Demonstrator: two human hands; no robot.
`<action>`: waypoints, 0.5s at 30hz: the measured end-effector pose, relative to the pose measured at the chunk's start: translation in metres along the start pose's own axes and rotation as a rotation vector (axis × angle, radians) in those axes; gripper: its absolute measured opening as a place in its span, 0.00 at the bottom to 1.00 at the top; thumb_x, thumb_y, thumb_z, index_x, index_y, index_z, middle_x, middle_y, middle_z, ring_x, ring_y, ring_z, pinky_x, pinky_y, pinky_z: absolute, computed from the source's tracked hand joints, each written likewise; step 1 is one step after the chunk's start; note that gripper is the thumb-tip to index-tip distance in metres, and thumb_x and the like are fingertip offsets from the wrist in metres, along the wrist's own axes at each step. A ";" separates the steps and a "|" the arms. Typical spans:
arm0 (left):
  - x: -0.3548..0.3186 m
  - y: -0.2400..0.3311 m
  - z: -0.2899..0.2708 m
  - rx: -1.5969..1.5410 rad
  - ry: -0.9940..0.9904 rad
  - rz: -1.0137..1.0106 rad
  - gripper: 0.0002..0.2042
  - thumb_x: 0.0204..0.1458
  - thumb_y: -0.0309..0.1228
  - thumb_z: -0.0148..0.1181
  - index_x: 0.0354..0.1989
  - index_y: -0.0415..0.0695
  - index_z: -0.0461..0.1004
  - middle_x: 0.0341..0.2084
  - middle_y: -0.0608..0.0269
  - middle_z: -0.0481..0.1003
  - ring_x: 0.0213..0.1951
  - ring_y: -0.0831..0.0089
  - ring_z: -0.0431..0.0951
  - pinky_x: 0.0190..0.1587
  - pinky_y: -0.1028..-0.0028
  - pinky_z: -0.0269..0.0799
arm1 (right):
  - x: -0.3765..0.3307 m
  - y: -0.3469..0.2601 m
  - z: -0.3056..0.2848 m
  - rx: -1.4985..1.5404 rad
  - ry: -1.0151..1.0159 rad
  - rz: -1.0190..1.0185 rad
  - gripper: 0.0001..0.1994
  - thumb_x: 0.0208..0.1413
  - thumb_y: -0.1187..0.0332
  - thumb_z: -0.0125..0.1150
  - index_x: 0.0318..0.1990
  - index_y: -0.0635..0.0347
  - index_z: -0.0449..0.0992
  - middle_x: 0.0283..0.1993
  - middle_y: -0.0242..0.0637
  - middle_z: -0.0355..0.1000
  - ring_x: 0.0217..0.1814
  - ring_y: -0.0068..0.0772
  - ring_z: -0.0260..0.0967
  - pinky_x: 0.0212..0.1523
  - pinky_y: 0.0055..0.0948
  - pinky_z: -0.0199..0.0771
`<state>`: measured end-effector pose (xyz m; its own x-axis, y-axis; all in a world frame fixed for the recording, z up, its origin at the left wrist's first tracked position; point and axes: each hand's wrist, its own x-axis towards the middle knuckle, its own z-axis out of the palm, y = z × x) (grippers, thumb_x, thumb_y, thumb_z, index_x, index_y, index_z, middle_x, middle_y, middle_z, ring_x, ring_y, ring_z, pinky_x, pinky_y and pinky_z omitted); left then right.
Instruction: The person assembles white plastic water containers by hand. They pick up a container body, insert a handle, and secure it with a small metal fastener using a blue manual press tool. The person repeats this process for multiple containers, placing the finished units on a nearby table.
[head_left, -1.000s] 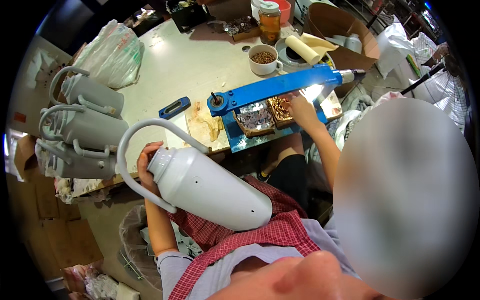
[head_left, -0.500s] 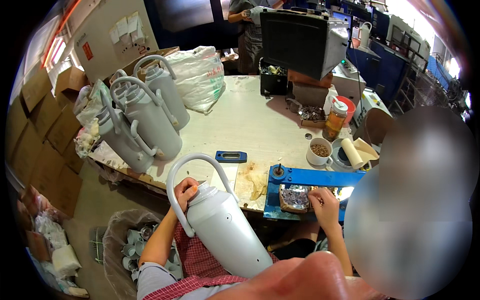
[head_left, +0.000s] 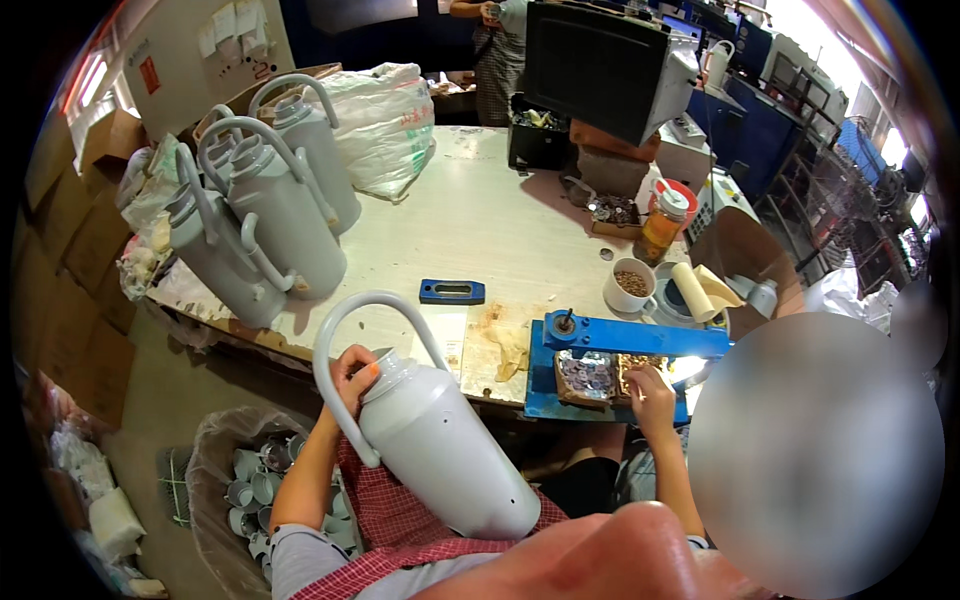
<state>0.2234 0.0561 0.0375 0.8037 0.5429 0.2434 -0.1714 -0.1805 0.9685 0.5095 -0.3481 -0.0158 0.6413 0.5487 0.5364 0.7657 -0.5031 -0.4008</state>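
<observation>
The right hand has shifted rightward to the brass-coloured parts, its grip unclear; the nearer left hand clasps the grey handled jug by its neck, base slanting down-right across the apron.

L hand holds gry jug, R hand @ parts box.

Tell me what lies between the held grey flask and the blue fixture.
In the head view, a crumpled yellowish scrap lies between the grey flask and the blue fixture, with a white sheet nearer the flask.
</observation>
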 end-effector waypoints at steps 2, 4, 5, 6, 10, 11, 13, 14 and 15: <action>0.001 -0.009 -0.006 0.046 0.033 0.060 0.12 0.54 0.38 0.61 0.29 0.43 0.69 0.24 0.73 0.67 0.28 0.84 0.63 0.32 0.80 0.60 | -0.001 0.012 -0.004 -0.079 -0.053 0.122 0.06 0.51 0.73 0.64 0.37 0.58 0.79 0.40 0.42 0.77 0.42 0.47 0.75 0.40 0.39 0.74; -0.006 -0.013 -0.012 -0.010 0.053 0.040 0.13 0.54 0.39 0.62 0.29 0.43 0.69 0.24 0.73 0.67 0.28 0.84 0.63 0.32 0.80 0.60 | -0.003 0.024 0.004 -0.146 -0.081 0.185 0.07 0.53 0.69 0.63 0.39 0.58 0.79 0.41 0.43 0.77 0.41 0.49 0.74 0.40 0.41 0.74; -0.007 -0.012 -0.012 -0.037 0.079 0.038 0.13 0.53 0.39 0.62 0.30 0.43 0.68 0.23 0.73 0.67 0.27 0.84 0.63 0.32 0.80 0.60 | 0.001 0.027 0.006 -0.144 -0.062 0.168 0.07 0.54 0.68 0.62 0.39 0.58 0.79 0.41 0.43 0.77 0.41 0.49 0.74 0.40 0.42 0.74; -0.006 -0.012 -0.011 -0.053 0.060 0.029 0.13 0.54 0.39 0.61 0.30 0.43 0.68 0.23 0.72 0.67 0.28 0.84 0.63 0.32 0.80 0.60 | 0.003 0.029 0.004 -0.082 -0.117 0.227 0.06 0.54 0.69 0.62 0.39 0.53 0.78 0.42 0.42 0.76 0.42 0.52 0.73 0.41 0.46 0.73; -0.003 -0.010 -0.005 0.045 0.058 0.048 0.13 0.54 0.38 0.61 0.30 0.42 0.68 0.24 0.72 0.67 0.29 0.83 0.64 0.33 0.80 0.60 | 0.004 0.025 0.009 -0.053 0.014 0.045 0.05 0.50 0.73 0.64 0.35 0.58 0.80 0.35 0.41 0.77 0.40 0.47 0.74 0.43 0.40 0.72; -0.002 -0.009 -0.004 0.054 0.054 0.039 0.13 0.54 0.38 0.61 0.30 0.42 0.69 0.24 0.72 0.67 0.29 0.83 0.64 0.33 0.80 0.60 | 0.005 0.018 0.004 -0.026 0.045 0.032 0.05 0.50 0.73 0.64 0.35 0.58 0.80 0.35 0.41 0.77 0.40 0.47 0.74 0.44 0.40 0.72; -0.001 -0.002 -0.001 0.045 0.032 0.025 0.12 0.54 0.37 0.61 0.30 0.42 0.69 0.24 0.71 0.67 0.29 0.83 0.64 0.33 0.80 0.61 | 0.002 0.010 -0.002 0.047 0.057 0.077 0.05 0.47 0.78 0.65 0.33 0.61 0.79 0.34 0.40 0.77 0.37 0.42 0.75 0.40 0.35 0.74; -0.003 -0.003 -0.004 0.047 0.045 0.036 0.12 0.54 0.37 0.62 0.30 0.42 0.69 0.24 0.71 0.68 0.29 0.83 0.64 0.33 0.80 0.61 | 0.001 0.001 -0.003 0.156 0.065 0.125 0.05 0.46 0.79 0.66 0.32 0.62 0.79 0.33 0.41 0.77 0.36 0.41 0.75 0.39 0.33 0.75; -0.006 -0.006 -0.007 0.050 0.059 0.046 0.12 0.54 0.37 0.62 0.30 0.42 0.69 0.24 0.71 0.68 0.29 0.83 0.64 0.33 0.80 0.61 | 0.002 -0.009 -0.005 0.265 0.071 0.174 0.05 0.45 0.80 0.66 0.32 0.63 0.78 0.32 0.41 0.76 0.36 0.40 0.76 0.37 0.31 0.75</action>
<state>0.2158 0.0597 0.0312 0.7606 0.5799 0.2918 -0.1778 -0.2463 0.9528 0.5040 -0.3462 -0.0071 0.7659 0.4168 0.4896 0.6371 -0.3890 -0.6654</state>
